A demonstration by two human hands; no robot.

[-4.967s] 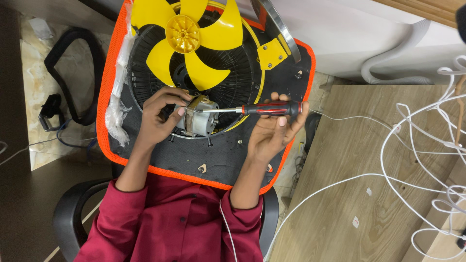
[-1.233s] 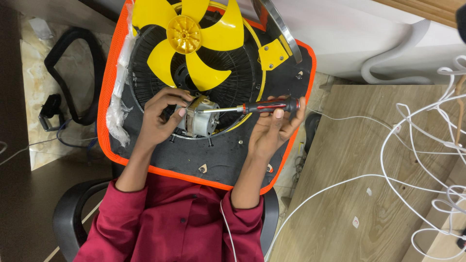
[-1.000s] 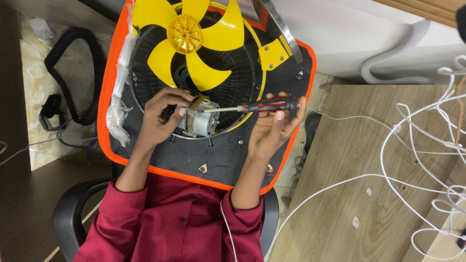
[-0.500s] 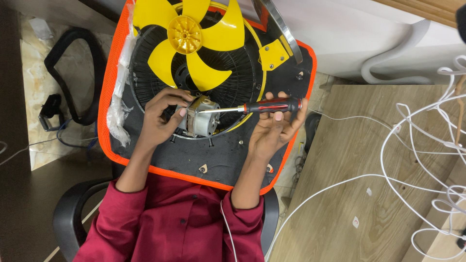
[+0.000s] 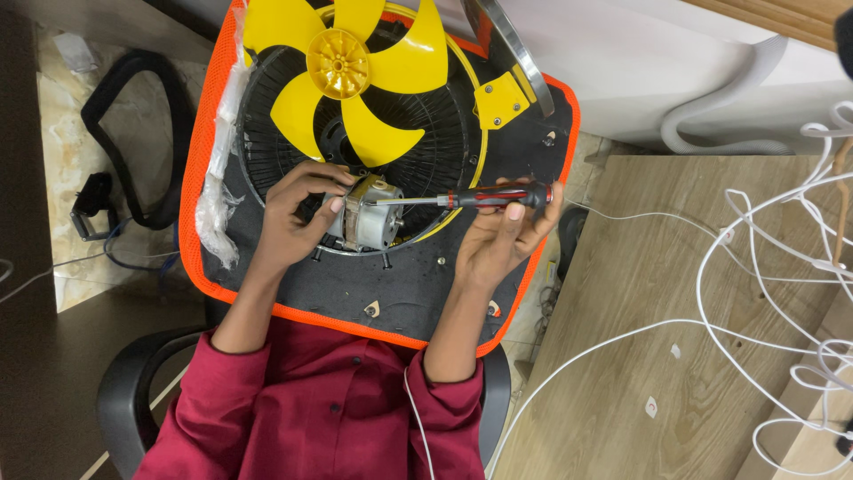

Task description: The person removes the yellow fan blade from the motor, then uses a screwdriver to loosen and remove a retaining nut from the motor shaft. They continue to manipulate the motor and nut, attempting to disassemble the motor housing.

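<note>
My left hand (image 5: 289, 222) grips a small metal motor (image 5: 371, 216) at the lower rim of a black round fan grille (image 5: 267, 151). My right hand (image 5: 502, 244) is shut on a screwdriver (image 5: 498, 196) with a red and black handle. Its thin shaft lies level and points left, with the tip at the motor's top right. A yellow fan blade wheel (image 5: 342, 67) sits above the motor. The grille rests on a black panel with an orange mesh edge (image 5: 400, 284), which lies across my lap.
A wooden tabletop (image 5: 640, 338) at the right carries several loops of white cable (image 5: 764, 267). A black chair (image 5: 133, 391) is under me. A black strap and dark cords (image 5: 133, 133) lie on the marble floor at the left. A white moulded part (image 5: 711, 80) is at the top right.
My right fingers have shifted slightly along the screwdriver handle. The left hand and the motor stay where they were.
</note>
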